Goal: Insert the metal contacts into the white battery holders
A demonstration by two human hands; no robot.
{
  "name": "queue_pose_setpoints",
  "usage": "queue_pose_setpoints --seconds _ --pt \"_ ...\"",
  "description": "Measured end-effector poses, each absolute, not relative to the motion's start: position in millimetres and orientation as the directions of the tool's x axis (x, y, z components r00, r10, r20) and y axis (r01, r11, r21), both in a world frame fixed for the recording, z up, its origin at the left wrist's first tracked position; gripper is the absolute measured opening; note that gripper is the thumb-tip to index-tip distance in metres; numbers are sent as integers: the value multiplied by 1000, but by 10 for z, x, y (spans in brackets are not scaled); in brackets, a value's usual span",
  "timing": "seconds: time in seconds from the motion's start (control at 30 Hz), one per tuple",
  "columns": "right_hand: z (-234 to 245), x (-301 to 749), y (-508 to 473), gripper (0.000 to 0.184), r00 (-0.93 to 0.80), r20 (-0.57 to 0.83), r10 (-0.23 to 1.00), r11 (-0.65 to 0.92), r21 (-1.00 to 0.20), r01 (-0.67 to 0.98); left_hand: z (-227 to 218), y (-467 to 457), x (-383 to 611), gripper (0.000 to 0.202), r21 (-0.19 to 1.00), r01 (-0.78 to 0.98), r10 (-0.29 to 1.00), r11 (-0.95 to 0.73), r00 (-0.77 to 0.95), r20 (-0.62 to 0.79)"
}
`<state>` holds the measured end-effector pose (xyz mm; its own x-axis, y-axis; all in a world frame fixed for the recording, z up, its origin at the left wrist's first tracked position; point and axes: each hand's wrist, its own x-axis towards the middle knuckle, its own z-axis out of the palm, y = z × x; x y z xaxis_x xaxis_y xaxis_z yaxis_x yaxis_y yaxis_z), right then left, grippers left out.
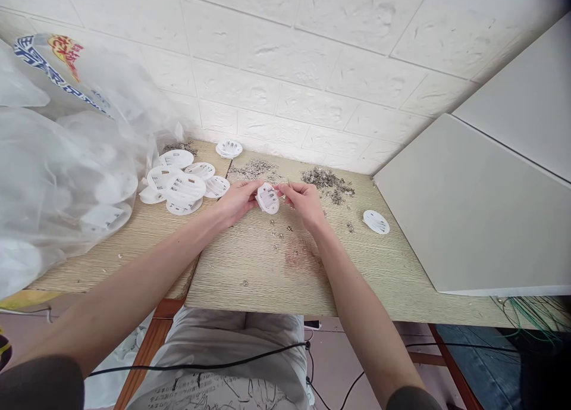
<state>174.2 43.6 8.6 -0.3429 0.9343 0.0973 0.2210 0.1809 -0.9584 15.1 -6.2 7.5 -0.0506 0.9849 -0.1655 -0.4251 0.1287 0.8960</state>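
My left hand (239,202) is closed on a round white plastic battery case (268,198), holding it tilted above the table by its left edge. Slots and small metal bits show on its face. At the case's right edge is my right hand (304,200), thumb and fingers pinched together; what they hold is too small to make out. Just below, several small metal contacts (275,235) lie scattered on the wood. Behind the hands are a heap of small metal pieces (255,169) and a darker metal heap (328,181).
A pile of white cases (185,187) lies left, beside a large clear plastic bag (66,178) of white parts. Single cases rest by the wall (229,149) and at right (376,222). A grey-white panel (482,213) bounds the right; green wires (530,315) lie below it.
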Motion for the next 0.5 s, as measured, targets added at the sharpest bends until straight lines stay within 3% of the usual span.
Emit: queue_pose_setpoints --seconds 0.27,0.4,0.5 --pt "101 1863 536 29 -248 126 961 194 -942 274 92 -62 173 20 885 -442 972 147 -100 -212" --pt "107 1931 586 32 -224 243 944 327 -782 531 85 -54 177 19 890 -427 969 161 -104 -226" --pt "118 1983 599 27 -273 228 935 356 -626 694 92 -56 171 17 897 -410 966 164 -119 -231"
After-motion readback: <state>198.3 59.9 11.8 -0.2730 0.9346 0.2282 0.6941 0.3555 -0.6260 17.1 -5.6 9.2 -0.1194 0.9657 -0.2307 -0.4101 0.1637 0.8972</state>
